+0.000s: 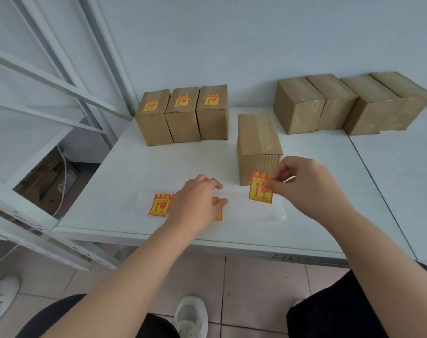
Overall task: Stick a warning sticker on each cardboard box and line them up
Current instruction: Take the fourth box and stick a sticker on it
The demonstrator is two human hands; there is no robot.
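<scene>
My right hand (pixel 307 189) pinches a red and yellow warning sticker (pixel 260 189) by its upper right edge, just in front of a plain cardboard box (pixel 257 142) standing mid-table. My left hand (pixel 199 201) presses flat on the white backing strip (pixel 251 211), which carries another sticker (pixel 159 204) at its left end and one partly hidden under my fingers. Three boxes with stickers on top (pixel 182 115) stand side by side at the back left. Several plain boxes (pixel 349 103) sit in a row at the back right.
The white table (pixel 124 181) ends at a front edge near my arms. A white metal shelf frame (pixel 49 98) stands at the left, with cardboard items on the floor beneath it. The wall runs directly behind the boxes. My legs and shoes show below.
</scene>
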